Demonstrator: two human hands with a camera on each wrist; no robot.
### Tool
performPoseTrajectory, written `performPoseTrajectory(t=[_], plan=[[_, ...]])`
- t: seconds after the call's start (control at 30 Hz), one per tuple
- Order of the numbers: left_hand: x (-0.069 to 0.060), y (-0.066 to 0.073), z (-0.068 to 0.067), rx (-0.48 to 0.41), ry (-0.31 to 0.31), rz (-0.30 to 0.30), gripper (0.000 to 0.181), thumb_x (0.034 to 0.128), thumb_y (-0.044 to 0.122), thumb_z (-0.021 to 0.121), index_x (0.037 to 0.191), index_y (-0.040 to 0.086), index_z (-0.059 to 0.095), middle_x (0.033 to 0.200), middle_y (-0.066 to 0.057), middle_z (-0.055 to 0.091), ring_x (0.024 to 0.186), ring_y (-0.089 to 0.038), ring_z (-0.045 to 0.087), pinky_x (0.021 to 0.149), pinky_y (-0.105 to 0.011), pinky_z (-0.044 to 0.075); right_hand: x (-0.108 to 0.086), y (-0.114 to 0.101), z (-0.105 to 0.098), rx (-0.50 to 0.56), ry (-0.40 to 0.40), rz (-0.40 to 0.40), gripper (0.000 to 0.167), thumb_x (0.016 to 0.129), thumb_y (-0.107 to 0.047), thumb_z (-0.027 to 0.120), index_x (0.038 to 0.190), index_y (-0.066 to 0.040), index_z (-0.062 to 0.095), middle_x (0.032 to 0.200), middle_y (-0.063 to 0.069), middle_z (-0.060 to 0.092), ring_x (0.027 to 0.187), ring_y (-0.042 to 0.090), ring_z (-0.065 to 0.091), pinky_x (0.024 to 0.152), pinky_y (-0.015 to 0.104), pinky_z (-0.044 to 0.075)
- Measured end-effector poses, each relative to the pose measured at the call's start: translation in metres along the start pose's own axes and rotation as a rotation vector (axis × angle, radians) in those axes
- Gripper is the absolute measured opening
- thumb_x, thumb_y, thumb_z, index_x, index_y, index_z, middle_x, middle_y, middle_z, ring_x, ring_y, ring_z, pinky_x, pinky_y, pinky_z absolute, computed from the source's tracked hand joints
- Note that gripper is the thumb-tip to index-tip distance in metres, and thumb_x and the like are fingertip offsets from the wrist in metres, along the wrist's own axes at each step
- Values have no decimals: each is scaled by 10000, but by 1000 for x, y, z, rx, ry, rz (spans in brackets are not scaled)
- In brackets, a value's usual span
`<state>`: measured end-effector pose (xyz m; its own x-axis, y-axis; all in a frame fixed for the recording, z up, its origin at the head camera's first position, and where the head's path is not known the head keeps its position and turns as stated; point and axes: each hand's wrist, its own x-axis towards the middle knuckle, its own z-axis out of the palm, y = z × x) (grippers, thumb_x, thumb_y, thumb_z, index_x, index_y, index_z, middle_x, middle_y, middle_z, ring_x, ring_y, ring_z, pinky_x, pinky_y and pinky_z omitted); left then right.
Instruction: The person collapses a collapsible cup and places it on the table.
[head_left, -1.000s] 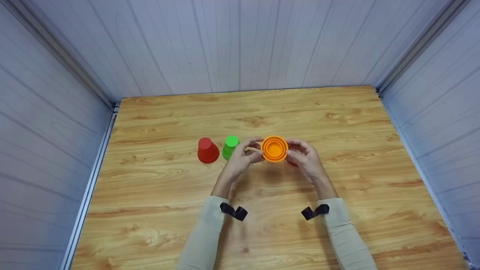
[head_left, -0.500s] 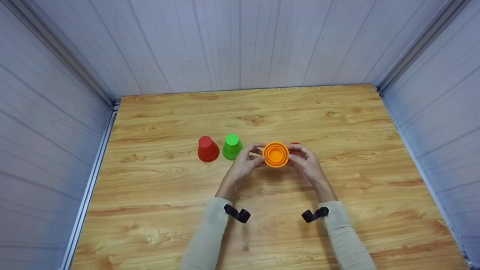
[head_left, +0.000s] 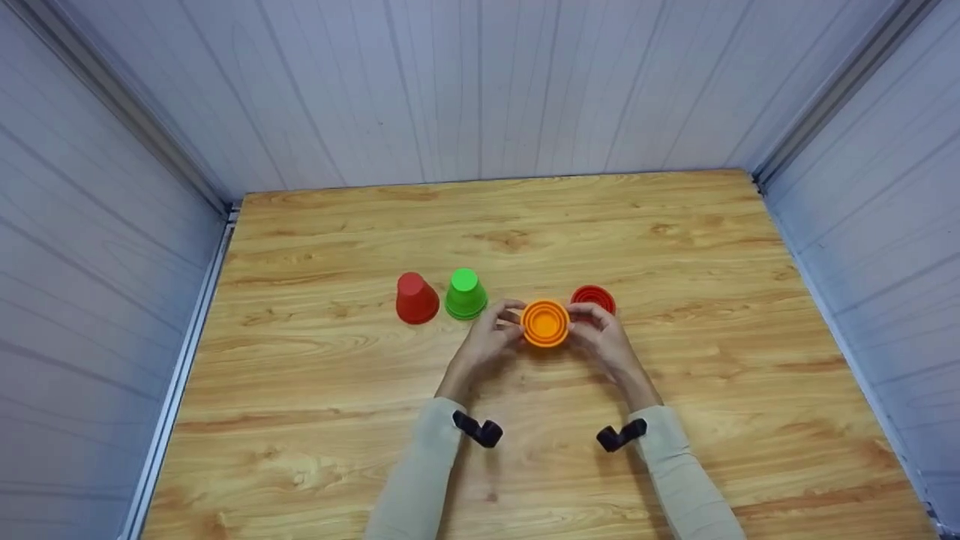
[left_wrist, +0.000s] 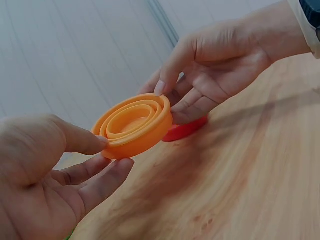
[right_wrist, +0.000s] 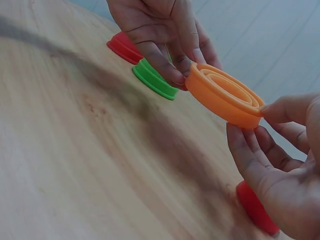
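An orange collapsible cup [head_left: 545,324], folded flat into concentric rings, is held in the air between both hands. My left hand [head_left: 486,341] pinches its left rim, thumb on top and fingers below, as the left wrist view shows. On the opposite rim my right hand [head_left: 606,341] pinches it the same way. Just behind the right fingers lies a flattened red cup [head_left: 593,298] on the table, partly covered by that hand. Beyond the left hand a green cup [head_left: 466,295] stands extended and upside down.
A tall red cup [head_left: 417,300] stands upside down left of the green one. The wooden table [head_left: 315,420] is bounded by white panel walls [head_left: 480,90] at the back and sides.
Both hands have moved toward the near edge with the orange cup. The flattened red cup, mostly hidden before, now shows behind the right hand. The cups on the table have stayed put.
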<state>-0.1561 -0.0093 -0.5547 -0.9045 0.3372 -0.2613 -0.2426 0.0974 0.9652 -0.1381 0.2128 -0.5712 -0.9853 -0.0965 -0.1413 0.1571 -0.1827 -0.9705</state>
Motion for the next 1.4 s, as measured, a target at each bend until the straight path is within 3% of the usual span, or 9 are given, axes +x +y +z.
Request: performPoseTrajectory(t=[0.13, 0.33, 0.63, 0.97, 1.4], plan=[[3, -7, 1, 3, 0, -22, 384, 901, -73, 552, 1262, 59, 543, 1071, -154, 522, 875, -181, 578, 875, -449, 550, -1, 6, 0, -6, 21, 22, 387, 873, 51, 618, 1235, 128, 507, 1064, 74, 606, 979, 148, 585, 820, 257, 538], [4, -12, 0, 38, 11, -45, 390, 882, -87, 558, 1240, 70, 556, 1057, -142, 526, 921, -196, 565, 827, -356, 571, -4, 11, 1, 18, -2, 81, 429, 891, 42, 598, 1289, 115, 456, 1153, 143, 578, 1004, 158, 593, 836, 293, 552], [2, -15, 1, 81, 29, -50, 378, 872, -98, 565, 1212, 69, 569, 1069, -159, 549, 915, -185, 574, 822, -354, 570, -5, 15, 3, -15, -13, 87, 415, 886, 59, 589, 1280, 104, 464, 1141, 132, 585, 1008, 156, 601, 848, 295, 556], [4, -18, 4, 61, 48, -49, 375, 856, -105, 580, 1200, 45, 573, 1042, -164, 571, 874, -174, 587, 812, -359, 575, -3, 16, 4, -47, 1, 100, 388, 898, 80, 559, 1277, 96, 478, 1220, 250, 537, 998, 172, 606, 838, 286, 552], [6, -20, 6, 91, 80, -56, 385, 823, -116, 581, 1177, 33, 593, 1024, -168, 601, 848, -179, 600, 747, -307, 579, -2, 18, 3, -99, -7, 90, 371, 891, 90, 561, 1256, 98, 495, 1188, 239, 559, 988, 179, 609, 831, 272, 553]])
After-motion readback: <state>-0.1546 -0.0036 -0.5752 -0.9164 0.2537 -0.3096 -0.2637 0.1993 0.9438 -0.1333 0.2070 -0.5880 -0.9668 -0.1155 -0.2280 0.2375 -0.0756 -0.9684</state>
